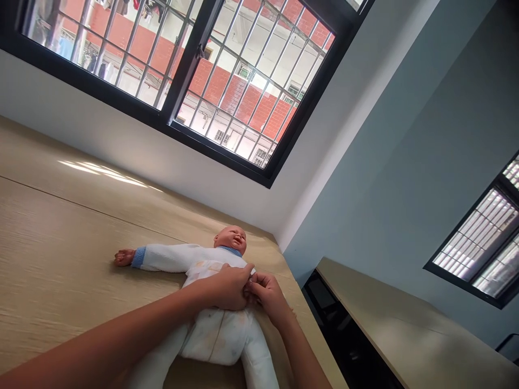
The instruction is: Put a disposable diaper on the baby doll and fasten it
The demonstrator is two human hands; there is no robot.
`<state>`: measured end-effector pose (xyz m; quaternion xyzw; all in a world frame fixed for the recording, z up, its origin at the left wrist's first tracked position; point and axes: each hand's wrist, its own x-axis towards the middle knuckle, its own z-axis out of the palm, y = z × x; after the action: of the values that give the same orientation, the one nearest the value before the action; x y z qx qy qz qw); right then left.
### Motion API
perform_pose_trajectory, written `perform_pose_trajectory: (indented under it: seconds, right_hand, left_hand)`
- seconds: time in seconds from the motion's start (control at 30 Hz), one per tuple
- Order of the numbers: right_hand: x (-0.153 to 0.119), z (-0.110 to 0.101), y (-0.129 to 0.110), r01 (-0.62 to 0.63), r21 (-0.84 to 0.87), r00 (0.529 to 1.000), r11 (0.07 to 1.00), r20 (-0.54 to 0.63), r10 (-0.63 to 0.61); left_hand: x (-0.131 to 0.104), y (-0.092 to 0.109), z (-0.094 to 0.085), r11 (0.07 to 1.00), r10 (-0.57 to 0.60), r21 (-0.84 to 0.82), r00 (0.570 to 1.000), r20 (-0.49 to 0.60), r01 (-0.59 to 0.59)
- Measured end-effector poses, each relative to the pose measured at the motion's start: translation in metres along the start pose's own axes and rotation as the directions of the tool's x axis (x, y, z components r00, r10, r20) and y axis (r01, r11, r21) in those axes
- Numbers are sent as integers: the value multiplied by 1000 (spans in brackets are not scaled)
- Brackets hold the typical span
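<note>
A baby doll (231, 237) lies on its back on the table, in a white outfit with blue collar and cuff. One of its arms is stretched out to the left. Around its middle is a white diaper (217, 337) with pale prints, its lower part spread between the doll's legs. My left hand (233, 286) is closed at the side of the doll's waist, on the diaper's edge. Right beside it my right hand (267, 294) pinches the same edge, fingertips touching the left ones. The hands hide the exact spot they grip.
The wooden table (52, 259) has a seam and sunlit streaks near the wall. A barred window (243, 92) is above it. To the right, past the table's edge, stands another table (405, 319) with a dark side. A second window (482, 243) is on the far wall.
</note>
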<state>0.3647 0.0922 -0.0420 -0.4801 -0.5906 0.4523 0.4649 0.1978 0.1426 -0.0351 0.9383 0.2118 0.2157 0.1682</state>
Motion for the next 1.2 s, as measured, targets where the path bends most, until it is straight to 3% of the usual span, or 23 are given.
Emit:
perform_pose_trajectory:
  seconds: [0.23, 0.4, 0.57, 0.7, 0.8, 0.93, 1.07, 1.2]
  right_hand:
    - [6, 17, -7, 20, -78, 997, 997, 74, -14]
    - [3, 12, 8, 68, -82, 997, 994, -35, -71]
    - [-6, 3, 17, 169, -171, 968, 971, -157, -196]
    - [-13, 7, 10, 321, -389, 928, 863, -50, -368]
    - [-14, 13, 4, 331, -468, 939, 820, 77, -335]
    - [-12, 13, 3, 269, -479, 962, 835, 88, -259]
    - [-16, -3, 0, 189, -293, 982, 937, 80, -173]
    - [-25, -23, -10, -34, -104, 963, 994, 263, 60]
  left_hand:
    - [2, -4, 4, 995, -43, -89, 999, -28, 41]
    - [-4, -13, -3, 987, -23, -159, 994, -111, 5]
    - [-39, -23, -21, 987, -61, -160, 974, -217, 26]
    - [-73, -31, -35, 983, -59, -185, 959, -276, 7]
    - [-84, -41, -43, 970, 32, -229, 978, -207, -81]
    - [-85, -57, -51, 931, 80, -349, 993, -86, -106]
    - [-88, -73, -61, 870, 90, -492, 993, 82, -38]
    - [-91, -82, -70, 835, 122, -549, 964, 235, 28]
